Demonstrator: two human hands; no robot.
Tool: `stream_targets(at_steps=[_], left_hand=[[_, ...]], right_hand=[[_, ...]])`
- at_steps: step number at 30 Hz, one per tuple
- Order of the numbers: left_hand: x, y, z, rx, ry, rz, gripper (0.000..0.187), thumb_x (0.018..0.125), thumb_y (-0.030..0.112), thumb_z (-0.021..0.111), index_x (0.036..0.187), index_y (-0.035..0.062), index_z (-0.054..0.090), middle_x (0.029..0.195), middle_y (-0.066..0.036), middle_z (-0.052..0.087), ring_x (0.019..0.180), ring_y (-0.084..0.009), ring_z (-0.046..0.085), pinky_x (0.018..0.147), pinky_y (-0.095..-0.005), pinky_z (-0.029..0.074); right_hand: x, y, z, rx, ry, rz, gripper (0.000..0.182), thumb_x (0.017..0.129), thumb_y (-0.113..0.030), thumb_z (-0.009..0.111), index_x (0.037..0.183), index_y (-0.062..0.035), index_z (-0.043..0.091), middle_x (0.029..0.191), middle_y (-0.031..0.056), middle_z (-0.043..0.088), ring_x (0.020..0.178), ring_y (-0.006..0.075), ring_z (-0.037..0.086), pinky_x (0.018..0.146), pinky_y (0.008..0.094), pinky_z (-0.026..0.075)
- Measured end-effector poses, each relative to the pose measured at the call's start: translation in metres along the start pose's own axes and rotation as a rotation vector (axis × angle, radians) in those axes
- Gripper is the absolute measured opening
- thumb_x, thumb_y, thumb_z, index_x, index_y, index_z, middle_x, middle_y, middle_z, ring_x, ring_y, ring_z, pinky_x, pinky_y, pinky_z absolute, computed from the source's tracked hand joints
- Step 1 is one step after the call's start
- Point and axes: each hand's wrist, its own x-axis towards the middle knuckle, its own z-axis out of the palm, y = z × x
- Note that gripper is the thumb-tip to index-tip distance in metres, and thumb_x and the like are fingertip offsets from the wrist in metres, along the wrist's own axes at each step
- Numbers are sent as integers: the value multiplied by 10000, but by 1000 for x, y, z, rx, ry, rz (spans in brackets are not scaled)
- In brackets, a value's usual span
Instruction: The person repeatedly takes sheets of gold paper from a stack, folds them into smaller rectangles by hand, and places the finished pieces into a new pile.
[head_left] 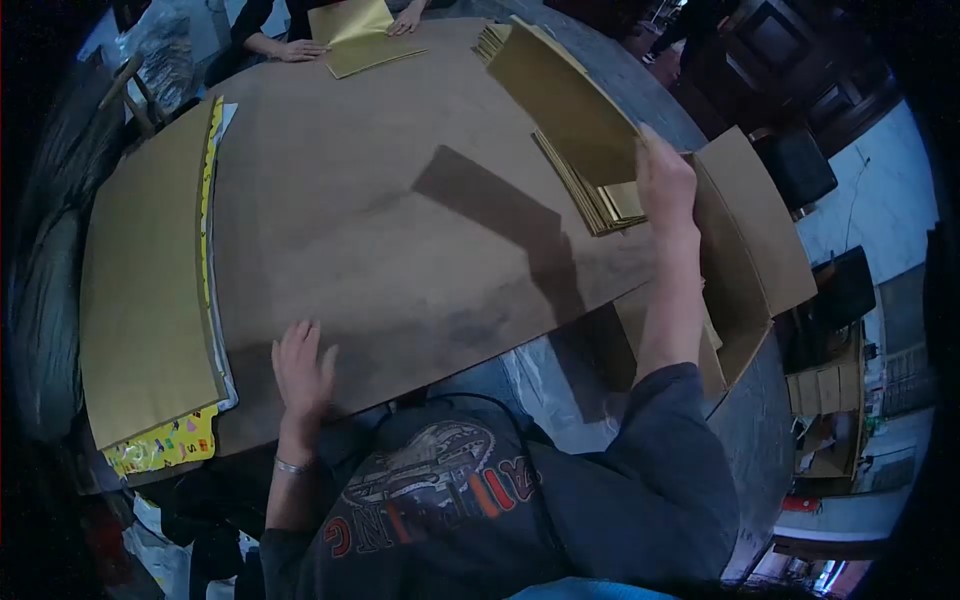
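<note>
My right hand (664, 178), raised at the table's right side, pinches the near end of a folded gold cardboard piece (565, 100). Below that piece lies a stack of folded gold cardboard (590, 195), partly covered from view. Another gold stack (492, 42) shows behind the far end of the held piece. My left hand (303, 370) hovers near the front edge of the brown table (350, 220), fingers apart and holding nothing. To its left lies a large flat board (150, 290) over yellow patterned sheets (165, 443).
Across the table, another person's hands (300, 50) touch a folded gold sheet (355, 28). An open cardboard box (740, 230) stands beside the table at the right, below my right forearm. Dark chairs (795, 170) stand farther right.
</note>
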Motion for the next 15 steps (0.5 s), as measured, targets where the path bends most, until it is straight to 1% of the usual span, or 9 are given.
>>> stream_targets(at_steps=[1, 2, 4, 6, 8, 10, 11, 12, 15], left_hand=[[1, 8, -5, 51, -16, 14, 440, 880, 219, 653, 1279, 60, 557, 1331, -152, 537, 1272, -364, 459, 1076, -544, 312], [0, 13, -7, 99, -33, 28, 415, 906, 229, 633, 1282, 68, 560, 1356, -156, 517, 1281, -384, 439, 1080, -562, 295], [1, 10, 0, 51, -22, 0, 394, 865, 219, 650, 1225, 68, 600, 1354, -134, 516, 1320, -349, 405, 1094, -576, 263], [2, 15, -4, 80, -55, -39, 390, 867, 236, 641, 1213, 61, 608, 1350, -138, 519, 1317, -347, 410, 1097, -571, 260], [1, 13, -5, 70, -45, -18, 390, 867, 250, 639, 1206, 58, 614, 1358, -134, 513, 1320, -344, 408, 1093, -573, 268], [0, 12, -4, 73, -59, -28, 387, 861, 247, 645, 1204, 72, 618, 1366, -128, 506, 1307, -346, 419, 1082, -574, 280], [4, 19, -11, 38, -87, -38, 342, 914, 253, 614, 1191, 53, 629, 1362, -158, 513, 1307, -372, 422, 1092, -582, 263], [3, 18, -10, 41, -84, -44, 342, 914, 253, 614, 1191, 53, 629, 1362, -158, 513, 1307, -372, 422, 1092, -582, 263], [2, 18, -11, 17, -37, -10, 337, 913, 262, 616, 1172, 48, 636, 1355, -157, 518, 1286, -370, 440, 1088, -571, 273]], right_hand=[[0, 16, -2, -58, 90, 12, 296, 909, -132, 562, 1199, -85, 589, 985, 138, 681, 829, 331, 661, 693, 432, 541], [-1, 27, -3, -58, 86, 9, 296, 909, -132, 562, 1199, -85, 589, 985, 138, 681, 829, 331, 661, 693, 432, 541], [-8, 51, 2, -235, -6, 112, 336, 912, -157, 575, 1239, -80, 569, 1043, 150, 676, 913, 342, 646, 744, 432, 539], [-39, 96, 50, -318, 26, 52, 347, 913, -183, 582, 1241, -67, 567, 1049, 171, 668, 979, 355, 625, 799, 452, 525], [-61, 114, 84, -129, -243, 376, 325, 928, -208, 561, 1213, -52, 562, 1039, 187, 654, 1016, 366, 607, 815, 485, 510], [-78, 70, 76, -244, -440, 302, 293, 945, -222, 531, 1172, -38, 550, 1015, 203, 639, 984, 389, 607, 797, 510, 500], [-85, 61, 81, -178, -469, 323, 284, 946, -217, 525, 1165, -38, 545, 1010, 212, 635, 966, 401, 607, 788, 513, 500], [-94, 56, 90, -112, -500, 344, 274, 948, -213, 519, 1158, -39, 539, 1005, 221, 631, 948, 413, 607, 780, 517, 500], [-101, 47, 100, -135, -452, 362, 258, 955, -236, 507, 1107, -38, 573, 963, 228, 639, 904, 426, 614, 771, 522, 501]])
